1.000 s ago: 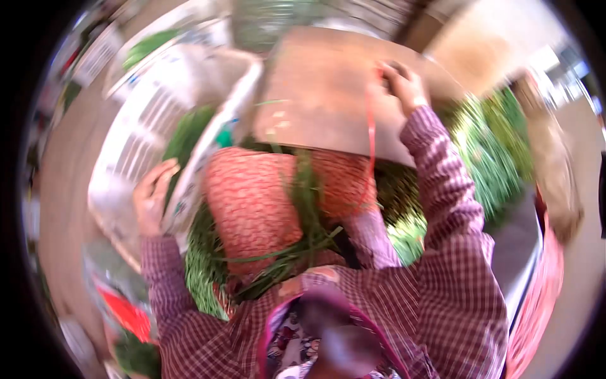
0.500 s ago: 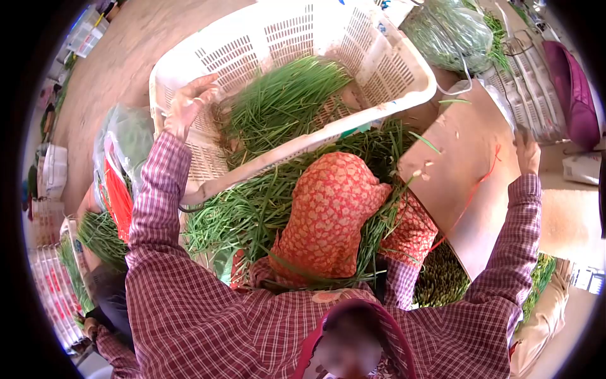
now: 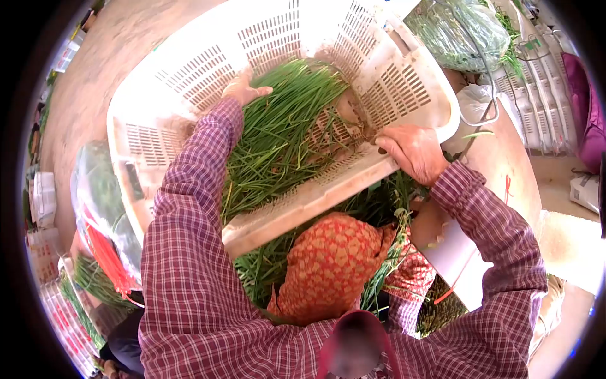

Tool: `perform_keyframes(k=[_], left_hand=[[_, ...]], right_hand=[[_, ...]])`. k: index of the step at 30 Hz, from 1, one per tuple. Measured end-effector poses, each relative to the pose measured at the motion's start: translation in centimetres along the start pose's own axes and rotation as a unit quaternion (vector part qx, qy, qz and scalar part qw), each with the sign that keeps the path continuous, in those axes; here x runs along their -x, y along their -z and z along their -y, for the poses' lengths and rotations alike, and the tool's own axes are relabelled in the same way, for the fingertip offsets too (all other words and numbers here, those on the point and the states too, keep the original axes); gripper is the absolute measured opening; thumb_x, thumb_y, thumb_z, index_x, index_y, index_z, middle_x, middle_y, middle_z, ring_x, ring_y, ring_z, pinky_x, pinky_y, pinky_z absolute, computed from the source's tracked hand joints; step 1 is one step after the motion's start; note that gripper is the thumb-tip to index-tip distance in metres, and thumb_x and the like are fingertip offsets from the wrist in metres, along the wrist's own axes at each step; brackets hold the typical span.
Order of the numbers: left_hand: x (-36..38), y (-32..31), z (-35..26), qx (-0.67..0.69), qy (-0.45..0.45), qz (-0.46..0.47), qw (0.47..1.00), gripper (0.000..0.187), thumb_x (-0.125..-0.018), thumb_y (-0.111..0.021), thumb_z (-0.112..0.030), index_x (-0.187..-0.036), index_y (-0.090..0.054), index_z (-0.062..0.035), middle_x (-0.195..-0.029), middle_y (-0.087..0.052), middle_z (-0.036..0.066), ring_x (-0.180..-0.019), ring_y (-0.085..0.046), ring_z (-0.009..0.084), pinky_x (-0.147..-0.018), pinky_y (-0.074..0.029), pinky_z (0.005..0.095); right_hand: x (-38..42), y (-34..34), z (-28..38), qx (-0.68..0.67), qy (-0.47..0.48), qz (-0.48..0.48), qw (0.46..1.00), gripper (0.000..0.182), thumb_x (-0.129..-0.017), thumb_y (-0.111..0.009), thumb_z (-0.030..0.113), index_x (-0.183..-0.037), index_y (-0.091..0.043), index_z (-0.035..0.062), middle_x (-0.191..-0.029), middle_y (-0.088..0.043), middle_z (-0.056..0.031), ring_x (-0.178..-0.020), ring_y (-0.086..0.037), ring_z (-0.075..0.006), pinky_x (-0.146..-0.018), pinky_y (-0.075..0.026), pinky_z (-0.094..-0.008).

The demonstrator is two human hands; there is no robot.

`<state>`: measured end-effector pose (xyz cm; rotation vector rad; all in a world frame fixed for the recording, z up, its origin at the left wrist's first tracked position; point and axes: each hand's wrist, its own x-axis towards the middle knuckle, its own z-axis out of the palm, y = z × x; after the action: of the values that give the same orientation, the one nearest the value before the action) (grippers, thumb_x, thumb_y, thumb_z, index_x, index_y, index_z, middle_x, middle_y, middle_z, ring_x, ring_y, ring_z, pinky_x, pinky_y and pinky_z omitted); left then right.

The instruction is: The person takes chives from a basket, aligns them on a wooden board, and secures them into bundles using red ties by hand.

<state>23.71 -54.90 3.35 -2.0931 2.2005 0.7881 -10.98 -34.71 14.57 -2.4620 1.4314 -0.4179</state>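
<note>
A white slatted plastic basket (image 3: 309, 205) is tilted toward me above my lap, with a loose heap of long, thin green leaves (image 3: 284, 132), like garlic chives, lying inside. My left hand (image 3: 245, 90) reaches into it at the heap's far left side. Its thumb is stretched away from the fingers, and the palm side is hidden. On the near right rim, my right hand (image 3: 413, 151) is closed, thumb over the edge. Below the rim, more greens (image 3: 259, 275) surround an orange floral cloth (image 3: 334, 262) covering my knee.
A tan board (image 3: 505, 164) leans at the right. Bagged greens (image 3: 464, 35) lie behind the basket's right end. At the left stand a clear plastic bag (image 3: 101, 183) and red ties (image 3: 107, 252). Part of another person shows at the lower left.
My left hand has gone from the basket's left rim to the greens inside. My right hand has left the board and taken the near rim. The basket has come closer and tilted.
</note>
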Motion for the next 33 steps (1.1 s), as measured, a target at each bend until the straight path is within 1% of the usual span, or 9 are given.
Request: perform_keyframes(k=[8, 10, 12, 14, 18, 25, 29, 32, 33], left_hand=[[-11.8, -7.9, 3.1, -0.134, 0.082, 0.079, 0.984, 0.097, -0.084, -0.060, -0.058, -0.154, -0.008, -0.0142, -0.145, -0.040, 0.023, -0.129, -0.048, 0.0359, -0.105, -0.043, 0.0424], [-12.0, -8.5, 2.5, -0.054, 0.081, 0.072, 0.993, 0.118, -0.068, -0.069, -0.069, -0.151, -0.016, -0.0029, -0.138, -0.048, 0.025, -0.125, -0.051, 0.0357, -0.101, -0.046, 0.0411], [-10.9, -10.4, 1.1, -0.070, 0.076, 0.009, 0.995, 0.113, -0.065, -0.080, -0.059, -0.146, -0.028, 0.0001, -0.122, -0.060, 0.023, -0.087, -0.068, 0.0211, -0.068, -0.058, 0.0308], [-10.0, -11.1, 0.0, -0.185, 0.009, -0.085, 0.979, 0.110, -0.068, -0.081, -0.053, -0.147, -0.026, -0.0006, -0.128, -0.055, 0.025, -0.100, -0.066, 0.0230, -0.078, -0.058, 0.0338], [-10.7, -11.0, -0.7, -0.062, 0.090, -0.006, 0.994, 0.103, -0.067, -0.085, -0.042, -0.147, -0.031, -0.0068, -0.136, -0.049, 0.024, -0.121, -0.055, 0.0293, -0.095, -0.051, 0.0379], [-9.0, -10.2, 1.9, 0.211, -0.006, -0.099, 0.972, 0.077, -0.067, -0.081, -0.011, -0.138, -0.050, -0.0106, -0.121, -0.064, 0.016, -0.108, -0.062, 0.0271, -0.098, -0.045, 0.0346], [-8.3, -8.3, 4.7, 0.456, 0.018, 0.025, 0.889, 0.065, -0.071, -0.081, -0.020, -0.129, -0.057, -0.0035, -0.115, -0.067, 0.010, -0.105, -0.061, 0.0277, -0.100, -0.042, 0.0344], [-5.3, -5.6, 3.4, 0.444, 0.065, -0.031, 0.893, 0.063, -0.071, -0.081, -0.018, -0.127, -0.057, -0.0007, -0.117, -0.066, 0.011, -0.112, -0.058, 0.0262, -0.106, -0.036, 0.0375], [-4.2, -5.0, 3.1, 0.502, 0.036, -0.041, 0.863, 0.051, -0.067, -0.081, -0.022, -0.113, -0.066, -0.0034, -0.103, -0.070, 0.010, -0.117, -0.054, 0.0238, -0.112, -0.027, 0.0423]], right_hand=[[-0.2, 0.5, 0.1, -0.011, 0.032, 0.017, 0.999, 0.012, -0.082, -0.064, 0.019, -0.087, -0.063, 0.0088, -0.077, -0.061, -0.0070, -0.073, -0.061, -0.0275, -0.063, -0.050, -0.0384], [-0.3, 0.6, 0.2, -0.037, 0.040, 0.017, 0.998, 0.012, -0.080, -0.065, 0.019, -0.087, -0.063, 0.0095, -0.077, -0.060, -0.0055, -0.070, -0.059, -0.0265, -0.061, -0.049, -0.0372], [-0.3, 0.4, 0.2, -0.035, 0.040, 0.012, 0.999, 0.011, -0.079, -0.066, 0.018, -0.086, -0.063, 0.0098, -0.076, -0.059, -0.0044, -0.068, -0.058, -0.0255, -0.059, -0.049, -0.0362], [-0.3, 0.4, 0.2, -0.048, 0.036, 0.004, 0.998, 0.011, -0.078, -0.066, 0.017, -0.085, -0.063, 0.0097, -0.076, -0.059, -0.0041, -0.067, -0.058, -0.0252, -0.058, -0.048, -0.0361], [-0.4, 0.4, 0.3, -0.047, 0.037, -0.002, 0.998, 0.011, -0.077, -0.067, 0.016, -0.085, -0.063, 0.0094, -0.076, -0.059, -0.0039, -0.067, -0.058, -0.0250, -0.057, -0.048, -0.0362], [-0.3, 0.6, 0.4, -0.046, 0.039, 0.010, 0.998, 0.010, -0.077, -0.066, 0.016, -0.084, -0.063, 0.0093, -0.078, -0.061, -0.0040, -0.068, -0.059, -0.0255, -0.058, -0.049, -0.0360], [-0.2, 0.5, 0.3, -0.039, 0.035, 0.004, 0.999, 0.011, -0.077, -0.066, 0.016, -0.085, -0.063, 0.0096, -0.079, -0.061, -0.0041, -0.069, -0.060, -0.0254, -0.059, -0.049, -0.0364], [-0.3, 0.5, 0.2, -0.036, 0.038, 0.002, 0.999, 0.011, -0.078, -0.065, 0.017, -0.085, -0.063, 0.0095, -0.078, -0.061, -0.0043, -0.069, -0.060, -0.0257, -0.059, -0.049, -0.0370], [-0.3, 0.5, 0.2, -0.034, 0.038, -0.001, 0.999, 0.011, -0.078, -0.065, 0.017, -0.086, -0.064, 0.0094, -0.078, -0.061, -0.0044, -0.069, -0.060, -0.0260, -0.059, -0.050, -0.0375]])
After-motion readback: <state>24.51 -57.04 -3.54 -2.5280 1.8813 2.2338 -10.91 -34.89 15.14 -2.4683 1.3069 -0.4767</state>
